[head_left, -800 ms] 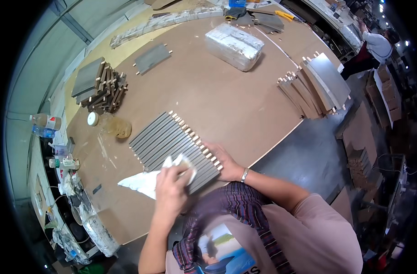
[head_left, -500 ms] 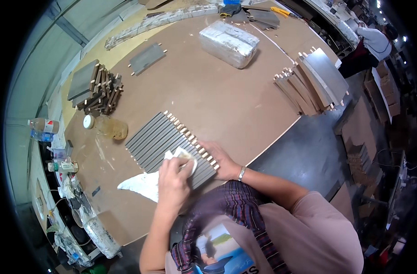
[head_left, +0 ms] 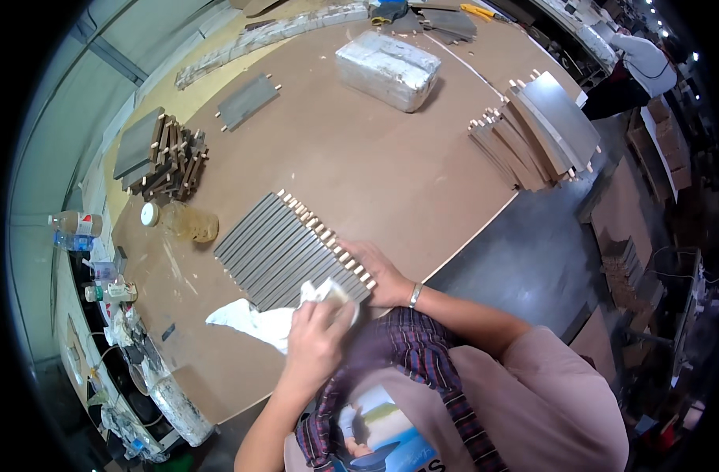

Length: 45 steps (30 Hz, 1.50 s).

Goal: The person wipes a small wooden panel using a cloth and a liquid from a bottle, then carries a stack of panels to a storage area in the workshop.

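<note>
A bunched white cloth (head_left: 328, 295) is in my left hand (head_left: 316, 334), whose fingers are closed round it. Its loose end lies on the table to the left. The cloth touches the near end of a row of grey wooden boards (head_left: 273, 252), set side by side on edge, with pale dowel pegs sticking out along the right side. My right hand (head_left: 379, 275), with a bracelet on its wrist, grips the right near corner of this row; its fingertips are partly hidden. To the left stands a jar of yellowish liquid (head_left: 190, 222) with a white lid.
Pegged boards are piled (head_left: 163, 153) at the left, and more lean together in a stack (head_left: 532, 138) at the right. One pegged board (head_left: 248, 102) lies flat farther back. A wrapped block (head_left: 387, 69) sits at the far middle. Bottles (head_left: 76, 228) line the left edge. Another person (head_left: 639, 67) stands far right.
My left hand has moved the cloth toward me and to the right, from the middle of the boards to their near end. My right hand stays at the row's corner.
</note>
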Tool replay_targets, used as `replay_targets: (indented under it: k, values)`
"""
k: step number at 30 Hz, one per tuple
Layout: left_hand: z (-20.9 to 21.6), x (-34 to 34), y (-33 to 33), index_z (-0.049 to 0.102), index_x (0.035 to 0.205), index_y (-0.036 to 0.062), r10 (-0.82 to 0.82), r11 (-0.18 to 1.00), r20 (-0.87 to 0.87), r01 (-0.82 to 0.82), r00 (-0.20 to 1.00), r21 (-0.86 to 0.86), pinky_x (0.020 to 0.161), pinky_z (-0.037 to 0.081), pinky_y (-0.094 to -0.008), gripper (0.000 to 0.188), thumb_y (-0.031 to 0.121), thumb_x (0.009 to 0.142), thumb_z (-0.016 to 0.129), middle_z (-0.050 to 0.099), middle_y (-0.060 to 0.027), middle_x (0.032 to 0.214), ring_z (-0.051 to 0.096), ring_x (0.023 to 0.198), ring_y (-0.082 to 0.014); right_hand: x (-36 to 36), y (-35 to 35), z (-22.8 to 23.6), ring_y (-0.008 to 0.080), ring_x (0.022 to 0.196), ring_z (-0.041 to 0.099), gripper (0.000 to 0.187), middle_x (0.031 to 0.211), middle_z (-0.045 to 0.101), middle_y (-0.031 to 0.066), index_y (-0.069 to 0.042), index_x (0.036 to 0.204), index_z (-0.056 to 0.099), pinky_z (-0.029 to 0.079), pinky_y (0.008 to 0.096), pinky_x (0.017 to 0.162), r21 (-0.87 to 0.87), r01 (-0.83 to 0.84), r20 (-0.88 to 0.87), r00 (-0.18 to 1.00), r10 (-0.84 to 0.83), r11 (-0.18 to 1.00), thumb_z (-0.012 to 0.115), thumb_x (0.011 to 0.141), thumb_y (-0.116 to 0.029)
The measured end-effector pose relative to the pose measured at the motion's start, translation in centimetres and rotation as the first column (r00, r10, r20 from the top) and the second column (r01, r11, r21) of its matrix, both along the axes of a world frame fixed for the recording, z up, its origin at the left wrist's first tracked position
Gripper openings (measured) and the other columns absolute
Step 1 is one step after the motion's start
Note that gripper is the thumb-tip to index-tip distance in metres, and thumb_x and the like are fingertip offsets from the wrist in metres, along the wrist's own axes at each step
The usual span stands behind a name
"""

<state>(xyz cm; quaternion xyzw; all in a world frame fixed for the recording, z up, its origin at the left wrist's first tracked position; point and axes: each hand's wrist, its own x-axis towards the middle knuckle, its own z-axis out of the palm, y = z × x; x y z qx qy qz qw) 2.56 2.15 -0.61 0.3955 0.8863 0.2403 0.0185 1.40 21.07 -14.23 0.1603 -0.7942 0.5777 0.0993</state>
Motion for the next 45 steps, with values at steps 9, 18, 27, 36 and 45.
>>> replay_targets:
  k: [9, 18, 27, 36, 45]
  values:
    - [0.0, -0.2, -0.2, 0.068, 0.108, 0.0072, -0.004, 1.000, -0.007, 0.004, 1.000, 0.022, 0.078, 0.047, -0.0398, 0.052, -0.003, 0.059, 0.060, 0.060, -0.0091, 0.100, 0.056, 0.086, -0.0298, 0.0, 0.0, 0.4, 0.0362, 0.116, 0.046, 0.092, 0.132, 0.049, 0.0144, -0.011, 0.148, 0.032, 0.036, 0.0432, 0.105, 0.011, 0.018, -0.024, 1.000, -0.018, 1.000, 0.076, 0.067, -0.017]
    - [-0.2, 0.2, -1.0, 0.070, 0.103, 0.0082, 0.030, 0.999, -0.023, -0.029, 0.999, 0.028, 0.073, 0.046, -0.0389, 0.046, -0.004, 0.059, 0.061, 0.061, -0.0080, 0.097, 0.056, 0.083, -0.0283, -0.1, 0.3, 0.1, 0.0355, 0.119, 0.046, 0.093, 0.133, 0.049, 0.0147, -0.012, 0.148, 0.033, 0.036, 0.0425, 0.105, 0.017, 0.014, 0.008, 1.000, -0.014, 1.000, 0.078, 0.067, -0.024]
    - [0.8, 0.2, 1.7, 0.063, 0.119, 0.0125, -0.045, 0.996, 0.033, 0.047, 0.998, -0.070, 0.106, 0.037, -0.0509, 0.045, 0.007, 0.075, 0.060, 0.055, -0.0004, 0.135, 0.051, 0.124, -0.0224, 0.0, 0.2, -1.1, 0.0364, 0.121, 0.048, 0.092, 0.133, 0.050, 0.0170, -0.013, 0.147, 0.032, 0.039, 0.0427, 0.104, 0.041, 0.003, 0.059, 0.998, -0.005, 0.999, 0.079, 0.069, -0.022]
    - [-0.9, 5.6, -18.1, 0.071, 0.109, 0.0024, 0.627, 0.763, 0.073, -0.630, 0.776, 0.144, 0.097, 0.049, -0.0371, 0.038, -0.013, 0.082, 0.050, 0.065, -0.0208, 0.118, 0.065, 0.109, -0.0316, -0.4, -0.4, 2.5, 0.0337, 0.124, 0.048, 0.100, 0.135, 0.048, 0.0182, -0.009, 0.146, 0.029, 0.039, 0.0421, 0.106, -0.186, -0.107, 0.170, 0.975, 0.140, 0.977, 0.086, 0.065, -0.023]
    - [0.1, -1.5, -0.8, 0.055, 0.131, 0.0132, 0.077, 0.997, 0.049, -0.076, 0.996, -0.019, 0.106, 0.036, -0.0549, 0.056, 0.012, 0.076, 0.070, 0.051, -0.0065, 0.139, 0.045, 0.131, -0.0311, 0.5, 0.7, 1.3, 0.0251, 0.141, 0.029, 0.120, 0.154, 0.028, 0.0133, -0.007, 0.153, 0.016, 0.025, 0.0377, 0.116, -0.141, -0.157, 0.441, 0.874, 0.204, 0.977, 0.091, 0.060, -0.022]
